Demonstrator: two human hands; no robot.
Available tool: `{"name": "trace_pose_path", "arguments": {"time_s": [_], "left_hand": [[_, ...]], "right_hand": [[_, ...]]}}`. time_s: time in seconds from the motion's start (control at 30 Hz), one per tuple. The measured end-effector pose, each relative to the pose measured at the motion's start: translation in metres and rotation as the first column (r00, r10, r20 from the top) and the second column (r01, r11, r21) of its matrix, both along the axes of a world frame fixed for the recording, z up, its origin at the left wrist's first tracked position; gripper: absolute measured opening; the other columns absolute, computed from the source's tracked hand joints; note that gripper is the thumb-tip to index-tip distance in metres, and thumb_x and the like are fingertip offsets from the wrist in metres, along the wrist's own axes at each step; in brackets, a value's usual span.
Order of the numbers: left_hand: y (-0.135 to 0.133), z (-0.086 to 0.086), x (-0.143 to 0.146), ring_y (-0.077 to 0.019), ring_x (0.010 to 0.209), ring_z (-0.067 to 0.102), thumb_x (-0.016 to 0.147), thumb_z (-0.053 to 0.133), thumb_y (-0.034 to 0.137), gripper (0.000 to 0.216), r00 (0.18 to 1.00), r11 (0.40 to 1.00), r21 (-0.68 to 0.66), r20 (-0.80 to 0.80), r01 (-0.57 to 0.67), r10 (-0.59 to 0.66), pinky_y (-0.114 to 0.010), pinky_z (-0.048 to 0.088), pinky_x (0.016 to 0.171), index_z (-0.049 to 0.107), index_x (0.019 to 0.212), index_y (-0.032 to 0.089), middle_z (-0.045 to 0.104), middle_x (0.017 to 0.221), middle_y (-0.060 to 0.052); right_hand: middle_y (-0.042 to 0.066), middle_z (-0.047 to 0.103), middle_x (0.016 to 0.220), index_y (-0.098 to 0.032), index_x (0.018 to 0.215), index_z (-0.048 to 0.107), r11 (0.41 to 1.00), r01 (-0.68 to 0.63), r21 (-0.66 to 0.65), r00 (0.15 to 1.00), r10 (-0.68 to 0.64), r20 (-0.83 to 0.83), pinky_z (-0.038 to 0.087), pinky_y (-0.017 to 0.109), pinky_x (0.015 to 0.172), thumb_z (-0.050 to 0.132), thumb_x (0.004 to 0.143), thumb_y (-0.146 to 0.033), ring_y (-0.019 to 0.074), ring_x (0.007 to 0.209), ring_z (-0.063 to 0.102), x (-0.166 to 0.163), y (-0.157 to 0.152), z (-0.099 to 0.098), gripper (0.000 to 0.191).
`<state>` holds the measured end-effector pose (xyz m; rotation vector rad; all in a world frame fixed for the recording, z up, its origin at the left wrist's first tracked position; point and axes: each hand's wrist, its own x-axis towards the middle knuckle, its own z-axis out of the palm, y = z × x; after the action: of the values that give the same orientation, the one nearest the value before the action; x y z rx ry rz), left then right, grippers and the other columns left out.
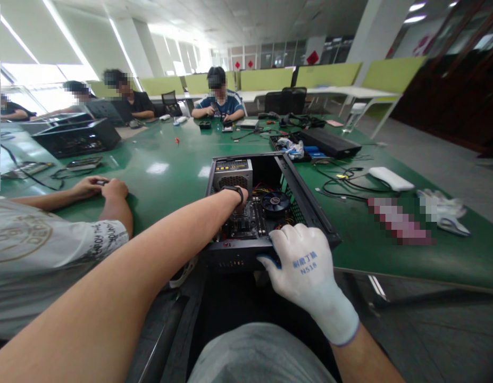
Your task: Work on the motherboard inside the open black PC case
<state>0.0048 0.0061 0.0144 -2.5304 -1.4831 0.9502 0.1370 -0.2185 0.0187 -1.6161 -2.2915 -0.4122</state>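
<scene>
An open computer case [316, 213] lies at the near edge of the green table. Inside it are a power supply [241, 171], a motherboard [250, 218] and a round black cooling fan [275, 202]. My bare left hand [241, 198], with a dark band at the wrist, reaches into the case beside the power supply; its fingers are out of sight behind the wrist and case parts. In a white work glove, my right hand [301, 260] curls over the near rim of the case, thumb on the outer side, and grips it.
Left of me a person's hands [102, 187] rest on the green table [162, 143]. Another person [218, 101] sits across it. On the right are cables [337, 181], a flat black box [329, 141], a white pouch-like object [391, 178] and white gloves [443, 210]. Another case [81, 137] stands far left.
</scene>
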Motion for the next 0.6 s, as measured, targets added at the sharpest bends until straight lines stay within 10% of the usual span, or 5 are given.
{"name": "trace_pose_path", "arguments": {"time_s": [0.6], "left_hand": [[0.0051, -0.0062, -0.0012, -0.0262, 0.095, 0.070, 0.051, 0.087, 0.030, 0.053, 0.999, 1.000, -0.010, 0.038, -0.028, 0.028, -0.028, 0.052, 0.091, 0.078, 0.101, 0.016, 0.077, 0.095, -0.009]], "right_hand": [[0.008, 0.058, 0.086, -0.021, 0.091, 0.059, 1.000, 0.003, 0.005, 1.000, -0.003, -0.002, 0.018, 0.037, 0.069, 0.061, 0.083, -0.049, 0.0248, 0.082, 0.044, -0.0002, -0.0003, -0.0004, 0.030]]}}
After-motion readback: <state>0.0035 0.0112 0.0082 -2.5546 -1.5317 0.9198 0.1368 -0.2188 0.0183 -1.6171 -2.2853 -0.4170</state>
